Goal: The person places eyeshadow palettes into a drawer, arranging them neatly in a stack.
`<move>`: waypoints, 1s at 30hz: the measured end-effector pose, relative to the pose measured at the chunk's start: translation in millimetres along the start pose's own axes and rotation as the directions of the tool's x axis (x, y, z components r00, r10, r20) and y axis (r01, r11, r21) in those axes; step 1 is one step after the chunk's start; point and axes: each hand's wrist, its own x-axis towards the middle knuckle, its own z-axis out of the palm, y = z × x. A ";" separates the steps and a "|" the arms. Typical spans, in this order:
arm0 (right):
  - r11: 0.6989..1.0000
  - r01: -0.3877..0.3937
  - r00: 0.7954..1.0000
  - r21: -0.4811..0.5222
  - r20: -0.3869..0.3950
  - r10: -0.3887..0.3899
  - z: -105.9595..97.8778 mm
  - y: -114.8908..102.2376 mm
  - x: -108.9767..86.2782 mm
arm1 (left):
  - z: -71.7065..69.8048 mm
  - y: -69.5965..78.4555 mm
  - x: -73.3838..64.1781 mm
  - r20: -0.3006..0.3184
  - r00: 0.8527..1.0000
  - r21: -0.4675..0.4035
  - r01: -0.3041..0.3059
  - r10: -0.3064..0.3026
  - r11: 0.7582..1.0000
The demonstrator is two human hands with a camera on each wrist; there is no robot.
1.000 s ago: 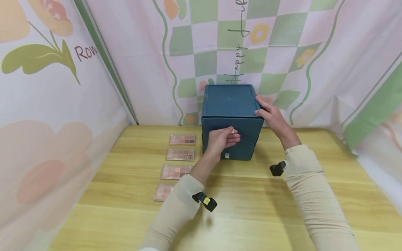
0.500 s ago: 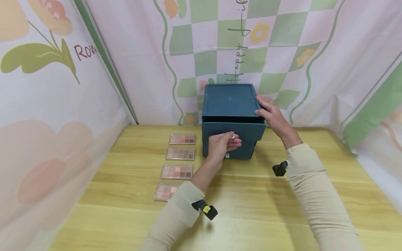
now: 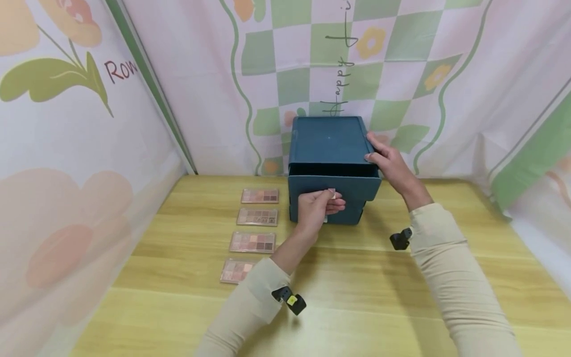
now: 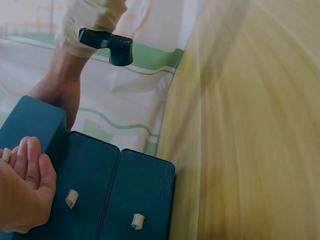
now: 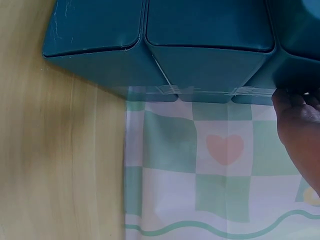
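A dark teal drawer box (image 3: pixel 329 141) stands against the back cloth, its top drawer (image 3: pixel 352 187) pulled partly out toward me. My left hand (image 3: pixel 312 210) pinches the small white knob (image 3: pixel 332 194) on that drawer's front. On the box's upper right edge, the thumb and fingers of my right hand (image 3: pixel 394 168) press. The left wrist view shows two lower drawers with pale knobs (image 4: pixel 72 199), both pushed in, beside my left hand (image 4: pixel 30 187). The drawer's inside looks dark. In the right wrist view, my right hand (image 5: pixel 299 120) touches the box's side.
Several eyeshadow palettes (image 3: pixel 253 242) lie in a column on the wooden table (image 3: pixel 366 307), left of the box. My left forearm partly covers the nearest one. A patterned cloth (image 3: pixel 294 64) hangs behind the box, and more cloth hangs at both sides.
The top drawer went from pushed in to partly out, as my left hand drew its knob toward me. My right hand stayed on the box's edge. A dark gap opened under the box's top.
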 end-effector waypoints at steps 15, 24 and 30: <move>0.999 0.031 0.999 0.029 -0.009 -0.031 -0.1 4.8 -0.6 | 0.4 -3.3 -11.7 0.001 0.999 0.000 -0.032 0.032 0.999; 0.999 0.031 0.999 0.010 -0.040 -0.030 2.1 7.4 0.8 | -0.7 -3.4 -22.0 0.008 1.000 -0.034 -0.007 0.008 0.999; 0.999 0.029 0.999 0.029 -0.032 -0.028 1.1 7.3 2.1 | 0.0 -2.5 -28.3 0.006 1.000 -0.058 0.019 -0.018 0.998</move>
